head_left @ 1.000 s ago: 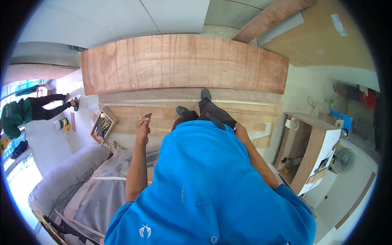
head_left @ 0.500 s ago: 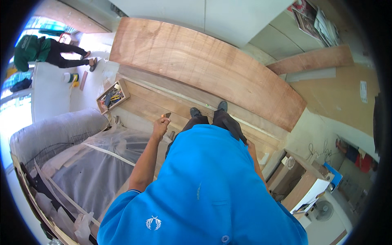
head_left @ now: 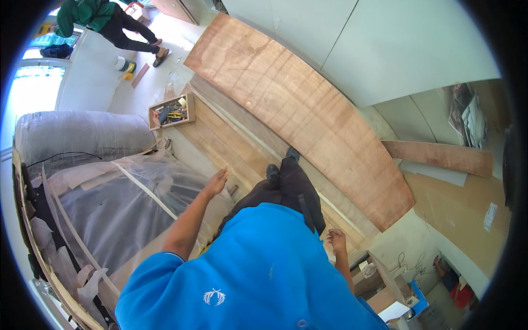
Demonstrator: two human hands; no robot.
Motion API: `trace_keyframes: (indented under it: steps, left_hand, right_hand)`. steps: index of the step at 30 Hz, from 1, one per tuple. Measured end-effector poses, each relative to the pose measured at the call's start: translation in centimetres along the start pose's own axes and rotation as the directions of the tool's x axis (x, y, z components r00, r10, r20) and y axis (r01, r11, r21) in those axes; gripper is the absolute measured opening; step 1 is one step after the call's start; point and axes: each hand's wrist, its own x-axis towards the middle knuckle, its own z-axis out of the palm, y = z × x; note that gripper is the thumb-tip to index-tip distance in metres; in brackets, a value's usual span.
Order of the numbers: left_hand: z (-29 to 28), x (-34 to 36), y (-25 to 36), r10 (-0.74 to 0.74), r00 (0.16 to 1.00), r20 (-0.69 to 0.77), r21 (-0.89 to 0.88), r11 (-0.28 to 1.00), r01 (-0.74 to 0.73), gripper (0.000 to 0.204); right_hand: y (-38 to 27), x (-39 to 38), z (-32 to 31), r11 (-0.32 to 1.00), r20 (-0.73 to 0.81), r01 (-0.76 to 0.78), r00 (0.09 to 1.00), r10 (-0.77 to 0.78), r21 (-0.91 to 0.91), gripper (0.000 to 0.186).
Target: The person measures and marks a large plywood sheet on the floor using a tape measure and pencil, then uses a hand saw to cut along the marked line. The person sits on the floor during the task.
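My left hand [head_left: 216, 182] is closed and held out over the plank floor, beside the plastic-covered furniture [head_left: 148, 192]. A bit of orange [head_left: 226, 172] shows at its fingertips, part of the small orange-handled scraper seen more plainly a moment ago; its dark blade is hard to make out now. Low at my right side, my right hand [head_left: 336, 240] hangs with loosely bent fingers, nothing visible in them. Ahead of my feet lies a large reddish plywood sheet [head_left: 297, 104]. To the left of its near side sits a wooden tray of tools [head_left: 190, 108].
A co-worker in a green top [head_left: 91, 16] stands at the far left near a bucket [head_left: 124, 64]. A wrapped roll [head_left: 82, 135] lies along the left. Behind my right hand are wooden boxes [head_left: 379, 280]; a narrow board [head_left: 440, 155] leans at right. Another person [head_left: 462, 289] is at lower right.
My view and body have turned, so the plywood slants more. My right hand has come away from my hip into sight. The scraper's blade has turned out of clear view.
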Motion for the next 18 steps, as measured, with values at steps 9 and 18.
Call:
trace_keyframes:
  steps: [9,18]
  left_hand:
    - [-3.0,-2.0,6.0,0.149,0.989,0.008,0.463,0.876,-0.136,0.040]
    - [-2.0,3.1,11.8,0.203,0.970,-0.131,0.754,0.656,-0.035,0.033]
  right_hand:
    - [-9.6,17.9,0.4,0.962,0.153,0.071,0.988,-0.031,-0.264,0.015]
    - [-28.2,27.9,-2.0,0.931,0.061,0.277,0.961,-0.271,-0.236,0.018]
